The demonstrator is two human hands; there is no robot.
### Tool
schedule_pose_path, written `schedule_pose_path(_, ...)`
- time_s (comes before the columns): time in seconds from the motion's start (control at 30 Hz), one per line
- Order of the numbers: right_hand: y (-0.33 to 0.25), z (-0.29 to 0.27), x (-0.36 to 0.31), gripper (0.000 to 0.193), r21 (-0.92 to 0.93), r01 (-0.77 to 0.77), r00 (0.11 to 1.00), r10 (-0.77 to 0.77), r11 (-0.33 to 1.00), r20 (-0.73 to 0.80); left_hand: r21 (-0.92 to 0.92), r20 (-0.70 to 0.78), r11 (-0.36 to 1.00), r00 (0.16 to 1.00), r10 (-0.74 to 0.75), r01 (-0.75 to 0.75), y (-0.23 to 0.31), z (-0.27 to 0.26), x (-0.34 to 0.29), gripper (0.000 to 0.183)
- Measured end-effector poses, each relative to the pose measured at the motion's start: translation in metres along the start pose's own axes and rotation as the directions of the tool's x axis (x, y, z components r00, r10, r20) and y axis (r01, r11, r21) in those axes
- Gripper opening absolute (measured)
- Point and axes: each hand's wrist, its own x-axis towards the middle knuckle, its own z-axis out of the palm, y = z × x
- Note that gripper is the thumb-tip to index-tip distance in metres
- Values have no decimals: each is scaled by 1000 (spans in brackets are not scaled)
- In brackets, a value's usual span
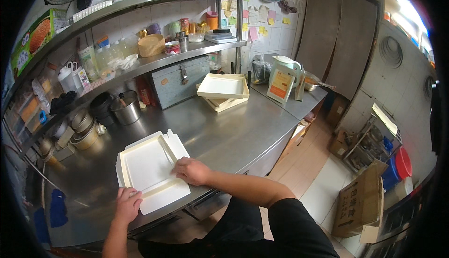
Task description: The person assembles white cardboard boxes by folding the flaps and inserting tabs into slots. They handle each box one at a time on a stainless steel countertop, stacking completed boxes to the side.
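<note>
A white cardboard box (pixel 146 166) lies partly folded on the steel counter. Its left and far walls stand up, while a flat flap extends toward me. At the near left corner, my left hand (pixel 127 205) pinches the box's edge between thumb and fingers. My right hand (pixel 191 171) is closed at the right side, its fingers curled down against the crease near the right corner; the fingertips are partly hidden. Farther back sits a stack of folded cream box trays (pixel 223 87), the top one white inside and slightly askew.
A grey metal case (pixel 180 81) stands behind the counter, beside a steel pot (pixel 126 109). Several metal tins (pixel 84 131) crowd the left. At the far right are a pale green jug (pixel 283 78) and a bowl. A large carton (pixel 358 202) rests on the floor.
</note>
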Motion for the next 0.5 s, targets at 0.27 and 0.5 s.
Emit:
schedule_pose_path(0.27,-36,-9,7,25,-77,-64,981,77,995,177,16,10,984,984,-179,179,-18,15,-13,6)
schedule_pose_path(0.5,7,8,4,23,-136,34,986,-11,990,166,-62,5,983,985,-174,174,-17,16,-9,6)
